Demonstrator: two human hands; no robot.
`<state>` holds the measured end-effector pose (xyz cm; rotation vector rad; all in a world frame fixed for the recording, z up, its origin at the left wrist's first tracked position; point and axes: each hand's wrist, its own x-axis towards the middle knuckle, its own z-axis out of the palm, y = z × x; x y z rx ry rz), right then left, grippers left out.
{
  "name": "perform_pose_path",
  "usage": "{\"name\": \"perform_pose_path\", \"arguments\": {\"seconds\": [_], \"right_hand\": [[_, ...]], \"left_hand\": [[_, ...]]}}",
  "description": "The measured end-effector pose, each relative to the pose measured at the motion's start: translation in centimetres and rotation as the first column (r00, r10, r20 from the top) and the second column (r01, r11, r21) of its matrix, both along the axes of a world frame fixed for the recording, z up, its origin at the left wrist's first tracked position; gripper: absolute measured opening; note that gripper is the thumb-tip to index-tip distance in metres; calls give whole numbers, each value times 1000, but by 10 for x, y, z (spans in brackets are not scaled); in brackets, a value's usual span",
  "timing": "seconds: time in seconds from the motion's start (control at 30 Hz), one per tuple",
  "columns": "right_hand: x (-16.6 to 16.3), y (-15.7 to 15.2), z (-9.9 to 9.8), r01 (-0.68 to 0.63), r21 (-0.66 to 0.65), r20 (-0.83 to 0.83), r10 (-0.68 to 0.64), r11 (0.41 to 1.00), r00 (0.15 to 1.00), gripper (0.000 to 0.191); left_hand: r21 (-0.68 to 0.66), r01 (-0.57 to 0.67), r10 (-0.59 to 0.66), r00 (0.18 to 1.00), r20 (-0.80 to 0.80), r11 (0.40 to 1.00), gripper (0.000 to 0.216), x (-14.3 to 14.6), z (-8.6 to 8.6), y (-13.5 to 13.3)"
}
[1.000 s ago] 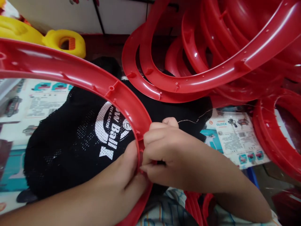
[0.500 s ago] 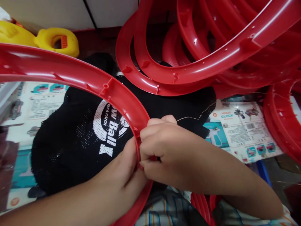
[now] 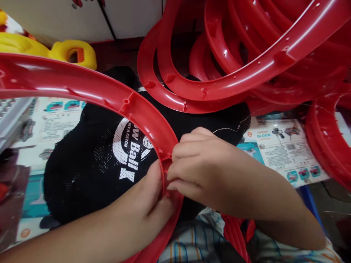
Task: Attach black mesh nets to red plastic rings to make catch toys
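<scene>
A large red plastic ring (image 3: pixel 90 91) arcs across the left and curves down to my hands. My left hand (image 3: pixel 149 199) grips the ring's inner edge from the left, thumb pressed against the rim. My right hand (image 3: pixel 203 168) is closed on the ring's outer side, its fingertips pinching at the rim where a thin thread (image 3: pixel 225 128) runs off to the right. Under the ring lies black mesh netting (image 3: pixel 90 160) with a white printed logo. What the right fingertips pinch is too small to make out.
A heap of more red plastic rings (image 3: pixel 246 54) fills the upper right and right edge. Yellow plastic toy parts (image 3: pixel 74 53) lie at the upper left. Printed packaging cards (image 3: pixel 285 146) cover the surface. A striped cloth (image 3: pixel 197 241) lies on my lap.
My right hand's fingers have shifted slightly on the rim, and the view has moved a little; both hands stay on the same spot of the ring.
</scene>
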<state>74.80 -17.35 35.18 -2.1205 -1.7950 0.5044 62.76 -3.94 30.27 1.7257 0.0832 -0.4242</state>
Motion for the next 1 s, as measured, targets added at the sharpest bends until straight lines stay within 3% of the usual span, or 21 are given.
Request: {"name": "perform_pose_path", "arguments": {"seconds": [0.1, 0.33, 0.57, 0.73, 0.8, 0.87, 0.93, 1.0], "right_hand": [[3, -5, 2, -81, 89, 41, 78, 993, 996, 14], [11, -4, -10, -70, 242, 168, 29, 968, 985, 20], [19, -4, -12, -96, 249, 56, 84, 964, 995, 21], [14, -4, -12, -81, 262, 159, 40, 962, 986, 18], [15, -4, -13, -79, 266, 177, 32, 961, 984, 19], [15, -5, -14, -75, 265, 180, 27, 961, 983, 19], [16, -4, -16, -83, 274, 177, 34, 958, 984, 20], [15, -3, -18, -92, 291, 160, 47, 952, 986, 22]], "left_hand": [[26, 13, -14, 999, 42, 1000, 47, -1, -2, 1], [15, 3, -3, 1000, -1, 1000, 51, 1, -1, -1], [-59, -29, 25, 998, -65, 998, 57, -2, 6, -6], [-70, -51, 45, 995, -90, 996, 56, -5, 7, -7], [-141, -83, 65, 990, -128, 986, 59, -5, 7, -5], [-322, -155, 87, 972, -216, 934, 59, -4, 5, -5], [-491, -292, 128, 931, -341, 820, 50, -3, 3, -7], [-525, -436, 196, 871, -451, 730, 41, -1, 1, -10]]}}
